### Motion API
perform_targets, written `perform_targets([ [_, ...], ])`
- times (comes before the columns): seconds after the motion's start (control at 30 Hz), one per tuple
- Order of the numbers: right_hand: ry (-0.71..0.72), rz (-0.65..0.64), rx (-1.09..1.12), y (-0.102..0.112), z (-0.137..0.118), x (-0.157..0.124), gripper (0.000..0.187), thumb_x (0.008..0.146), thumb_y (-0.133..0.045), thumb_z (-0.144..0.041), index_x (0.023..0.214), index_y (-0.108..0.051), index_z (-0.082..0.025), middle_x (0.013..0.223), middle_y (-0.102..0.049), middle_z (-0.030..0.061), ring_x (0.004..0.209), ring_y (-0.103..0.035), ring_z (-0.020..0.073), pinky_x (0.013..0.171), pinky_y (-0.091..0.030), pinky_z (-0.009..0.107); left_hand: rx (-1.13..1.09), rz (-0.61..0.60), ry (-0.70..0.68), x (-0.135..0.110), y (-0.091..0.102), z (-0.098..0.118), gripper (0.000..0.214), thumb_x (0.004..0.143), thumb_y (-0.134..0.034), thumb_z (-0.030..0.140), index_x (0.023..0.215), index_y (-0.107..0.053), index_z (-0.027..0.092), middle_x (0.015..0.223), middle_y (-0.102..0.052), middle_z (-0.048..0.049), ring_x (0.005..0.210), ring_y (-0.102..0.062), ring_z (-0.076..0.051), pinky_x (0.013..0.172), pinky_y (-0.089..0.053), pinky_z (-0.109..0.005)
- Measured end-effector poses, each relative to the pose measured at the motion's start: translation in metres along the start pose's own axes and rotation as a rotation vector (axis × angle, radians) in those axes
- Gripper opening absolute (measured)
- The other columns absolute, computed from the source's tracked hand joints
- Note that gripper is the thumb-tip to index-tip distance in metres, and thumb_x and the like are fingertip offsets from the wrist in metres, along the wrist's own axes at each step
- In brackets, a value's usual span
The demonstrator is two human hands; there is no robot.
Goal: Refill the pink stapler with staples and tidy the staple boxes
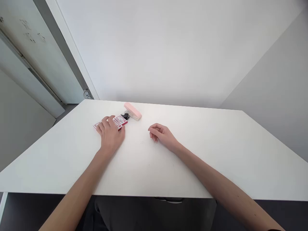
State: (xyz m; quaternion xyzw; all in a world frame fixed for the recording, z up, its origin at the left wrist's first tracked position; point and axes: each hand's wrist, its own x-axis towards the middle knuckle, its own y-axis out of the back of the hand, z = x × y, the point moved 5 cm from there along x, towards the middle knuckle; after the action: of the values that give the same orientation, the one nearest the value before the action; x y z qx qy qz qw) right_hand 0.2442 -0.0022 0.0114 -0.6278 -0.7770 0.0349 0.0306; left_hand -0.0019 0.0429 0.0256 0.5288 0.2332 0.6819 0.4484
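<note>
Head view: on the white surface (216, 154), the right hand (162, 134) has its fingers curled loosely together; the left hand (110, 137) spreads its fingers over red-and-white packs (121, 119), grip impossible to tell. Beyond lie a black clip (125, 116) and pink stapler (133, 111).

No words or numbers can be read. The packs (121, 119) carry red-and-white labels, perhaps with lettering, but the print is too small to make out.
</note>
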Motion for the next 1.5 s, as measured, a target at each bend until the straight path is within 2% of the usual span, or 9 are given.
perform_targets([
  [0.2,0.010,-0.005,0.002,0.000,0.000,0.001,0.029,0.091,-0.075,-0.051,0.091,-0.069,-0.023,0.076,-0.066,-0.0015,0.062,-0.054,0.0123,0.060,-0.044,0.030,-0.296,0.097,-0.144,-0.002,0.020,0.020,0.064,0.095,-0.069,0.045,0.147,-0.040,0.021,0.148,-0.040,-0.0189,0.140,-0.047,-0.037,0.116,-0.044,-0.055],
  [0.43,0.038,-0.007,-0.036,-0.001,0.002,0.002,0.036,0.092,-0.071,-0.059,0.097,-0.070,-0.023,0.088,-0.070,0.0014,0.068,-0.058,0.0133,0.060,-0.046,0.029,-0.495,-0.021,-0.405,-0.015,0.020,0.047,0.076,0.083,-0.087,0.044,0.141,-0.040,0.030,0.143,-0.044,-0.0147,0.137,-0.051,-0.035,0.112,-0.051,-0.056],
  [0.57,0.073,-0.082,-0.162,-0.007,-0.001,0.000,0.041,0.097,-0.064,-0.062,0.111,-0.073,-0.024,0.103,-0.073,0.0042,0.076,-0.061,0.0148,0.065,-0.048,0.030,-0.526,-0.033,-0.525,-0.022,0.018,0.054,0.076,0.081,-0.089,0.044,0.140,-0.043,0.031,0.139,-0.047,-0.0139,0.138,-0.051,-0.035,0.114,-0.049,-0.057],
  [0.67,0.062,-0.145,-0.212,-0.012,-0.001,-0.003,0.036,0.097,-0.066,-0.057,0.111,-0.074,-0.024,0.100,-0.074,0.0034,0.079,-0.063,0.0161,0.075,-0.050,0.032,-0.546,-0.091,-0.549,-0.026,0.015,0.057,0.076,0.081,-0.089,0.047,0.141,-0.045,0.031,0.140,-0.047,-0.0145,0.137,-0.053,-0.035,0.115,-0.049,-0.059],
  [0.8,0.043,-0.167,-0.204,-0.013,-0.001,-0.003,0.031,0.095,-0.071,-0.053,0.104,-0.075,-0.024,0.099,-0.074,0.0023,0.079,-0.066,0.0169,0.080,-0.050,0.034,-0.595,-0.164,-0.530,-0.028,0.013,0.060,0.077,0.081,-0.088,0.052,0.141,-0.046,0.030,0.146,-0.046,-0.0163,0.143,-0.049,-0.037,0.117,-0.047,-0.060],
  [0.9,0.048,-0.168,-0.209,-0.013,-0.002,-0.003,0.034,0.096,-0.069,-0.055,0.107,-0.074,-0.024,0.099,-0.074,0.0027,0.076,-0.066,0.0162,0.075,-0.048,0.032,-0.709,-0.218,-0.457,-0.027,0.015,0.061,0.061,0.092,-0.078,0.050,0.140,-0.047,0.028,0.152,-0.048,-0.0170,0.146,-0.049,-0.034,0.117,-0.047,-0.056],
  [1.03,0.079,-0.198,-0.204,-0.012,-0.002,-0.002,0.041,0.097,-0.065,-0.061,0.112,-0.075,-0.024,0.097,-0.074,0.0038,0.072,-0.062,0.0160,0.069,-0.046,0.031,-0.972,-0.487,-0.234,-0.028,0.006,0.063,0.038,0.106,-0.056,0.047,0.136,-0.049,0.026,0.139,-0.066,-0.0135,0.129,-0.066,-0.028,0.108,-0.053,-0.049],
  [1.13,0.091,-0.225,-0.169,-0.009,-0.002,-0.001,0.044,0.097,-0.065,-0.064,0.110,-0.076,-0.024,0.088,-0.070,0.0030,0.070,-0.059,0.0161,0.067,-0.045,0.031,-1.168,-0.643,-0.142,-0.029,0.001,0.067,0.040,0.104,-0.060,0.050,0.134,-0.049,0.026,0.130,-0.072,-0.0121,0.114,-0.072,-0.026,0.101,-0.055,-0.046],
  [1.5,0.069,-0.220,-0.085,-0.007,-0.004,-0.001,0.043,0.096,-0.066,-0.064,0.106,-0.077,-0.024,0.083,-0.066,0.0014,0.071,-0.057,0.0154,0.067,-0.045,0.030,-1.281,-0.646,-0.063,-0.021,0.004,0.064,0.040,0.096,-0.074,0.051,0.116,-0.051,0.026,0.111,-0.077,-0.0054,0.097,-0.073,-0.021,0.096,-0.054,-0.041],
])
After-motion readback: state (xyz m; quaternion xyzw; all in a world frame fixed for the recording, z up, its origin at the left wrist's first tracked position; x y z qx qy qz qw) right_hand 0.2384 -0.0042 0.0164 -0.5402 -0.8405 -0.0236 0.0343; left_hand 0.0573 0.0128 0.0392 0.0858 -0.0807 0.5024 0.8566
